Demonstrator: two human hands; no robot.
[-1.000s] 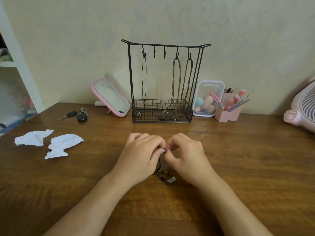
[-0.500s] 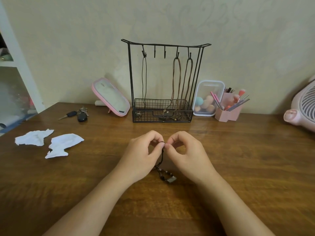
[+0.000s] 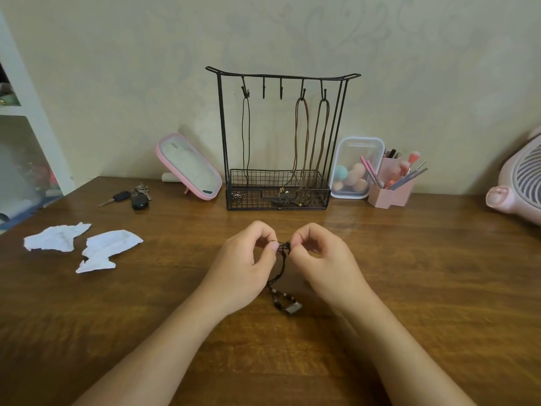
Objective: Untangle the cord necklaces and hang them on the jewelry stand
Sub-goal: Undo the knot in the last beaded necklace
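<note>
Three cords hang on the jewelry stand (image 3: 282, 142), two hooks apparently free; left hand (image 3: 248, 268) and right hand (image 3: 322, 265) both pinch the knotted black necklace (image 3: 282, 276).

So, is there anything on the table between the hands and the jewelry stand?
No. In the head view only bare table lies between the jewelry stand and the left hand and right hand, which pinch a black cord necklace.

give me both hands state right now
Left hand: pinching the black cord necklace at its knot.
Right hand: pinching the same cord from the other side.
</note>
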